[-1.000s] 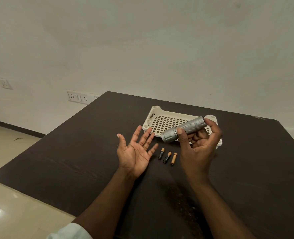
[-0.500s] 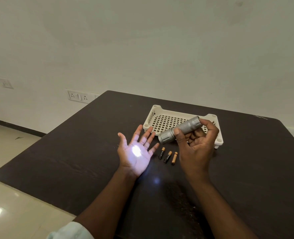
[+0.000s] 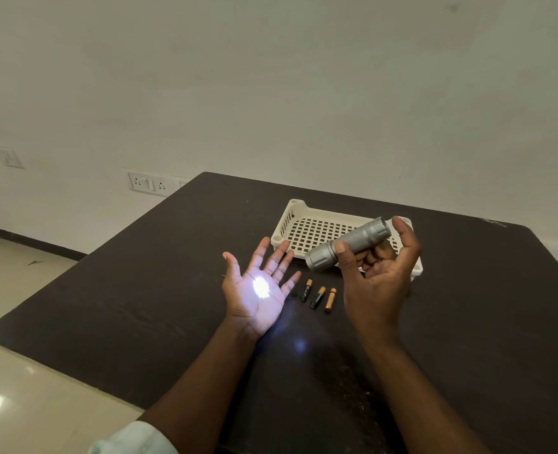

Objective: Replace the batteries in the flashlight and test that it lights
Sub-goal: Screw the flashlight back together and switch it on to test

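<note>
My right hand grips a silver flashlight, held above the table with its head pointing down and left. The flashlight is lit. Its beam makes a bright white spot on the palm of my left hand, which is held flat, palm up, fingers spread, with nothing in it. Three small batteries lie side by side on the dark table between my two hands, black and copper in colour.
A cream slotted plastic tray stands on the table behind my hands, partly hidden by the flashlight. The table's left edge drops to a tiled floor. Wall sockets sit beyond the far left corner.
The flashlight was dark a second ago and now shines on my left palm. My right index finger has lifted off the tail end. Both hands have stayed roughly in place.
</note>
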